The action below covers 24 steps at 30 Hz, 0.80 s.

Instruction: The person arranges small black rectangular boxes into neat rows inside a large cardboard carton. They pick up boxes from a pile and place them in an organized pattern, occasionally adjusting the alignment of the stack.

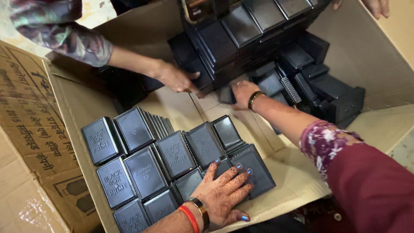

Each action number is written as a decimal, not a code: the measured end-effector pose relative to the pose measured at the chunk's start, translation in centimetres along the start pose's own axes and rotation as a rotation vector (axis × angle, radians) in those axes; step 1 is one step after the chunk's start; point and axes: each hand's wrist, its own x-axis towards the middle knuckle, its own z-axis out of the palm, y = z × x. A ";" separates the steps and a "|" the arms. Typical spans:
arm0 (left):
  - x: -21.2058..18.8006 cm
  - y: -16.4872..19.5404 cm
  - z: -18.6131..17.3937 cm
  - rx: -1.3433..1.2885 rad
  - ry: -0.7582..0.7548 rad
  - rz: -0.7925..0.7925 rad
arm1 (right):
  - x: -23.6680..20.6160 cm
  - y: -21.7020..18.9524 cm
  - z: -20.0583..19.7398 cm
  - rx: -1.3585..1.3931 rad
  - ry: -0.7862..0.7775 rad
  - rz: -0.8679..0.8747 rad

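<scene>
Boxes: small, flat, black, lidded, set on edge in tight overlapping rows at the near left of the carton floor, lids facing up toward the camera, pale lettering on several. Nearest, at the right end of those rows: left hand, laid flat with fingers spread wide, palm down, touching the tops of three or four boxes and gripping none; hennaed back, blue nails, red bangle and dark band at the wrist. Just beyond the rows: bare brown carton floor, printed flap folded out at left. Farther in, near mid-carton: right hand, reached forward on a maroon-sleeved arm, dark bracelet at the wrist, fingertips against a black box at the foot of the far stack; fingers partly hidden, so held or merely touched cannot be told. Just left of it, close but apart: co-worker's hand, entering from upper left on a patterned sleeve, fingers against the lower left edge of the same stack. Stack itself: many more black boxes in leaning rows at the carton's far side. Right of the stack: loose pile of black boxes, tumbled at mixed angles against the right wall. Farthest, top right corner: second co-worker's hand at the carton rim, mostly out of view.
</scene>
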 end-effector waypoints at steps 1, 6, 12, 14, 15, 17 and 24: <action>0.0 0.0 0.0 -0.008 -0.007 -0.003 | -0.1 -0.4 0.0 0.081 -0.017 0.058; 0.3 -0.1 0.0 0.002 -0.037 -0.001 | 1.2 -3.0 3.7 0.328 0.008 0.258; 0.4 -0.2 0.0 -0.020 -0.030 0.004 | 2.9 -4.2 6.4 0.338 0.445 -0.089; 0.4 -0.3 0.0 -0.018 -0.026 0.004 | 3.0 -4.0 5.8 0.268 0.290 -0.215; 0.4 -0.3 0.0 -0.017 -0.025 0.004 | 3.0 -3.7 5.4 0.230 0.212 -0.276; 0.3 -0.2 0.0 -0.011 -0.024 0.001 | 2.3 -2.6 3.8 0.021 0.314 -0.231; 0.3 0.2 -0.3 -0.005 -0.070 -0.016 | -3.3 7.4 -2.1 -0.563 0.366 -0.021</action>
